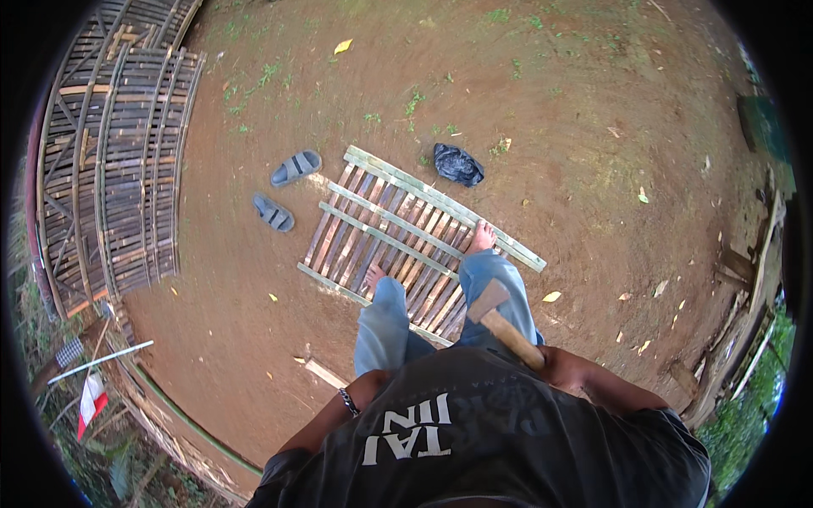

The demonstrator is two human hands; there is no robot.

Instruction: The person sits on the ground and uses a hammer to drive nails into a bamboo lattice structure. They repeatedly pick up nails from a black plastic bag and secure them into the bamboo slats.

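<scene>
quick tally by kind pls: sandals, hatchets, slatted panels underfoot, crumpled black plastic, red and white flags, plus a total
Grey sandals: 2
Hatchet: 1
Slatted panel underfoot: 1
Crumpled black plastic: 1
Red and white flag: 1
Total: 6

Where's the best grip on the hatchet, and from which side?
Likely the wooden handle, near its lower end, coming from the person's right. It's straight and slim, slanting down-right from the head to the right hand, which already holds that end. The head is broader, possibly sharp-edged, so a poorer hold.
</scene>
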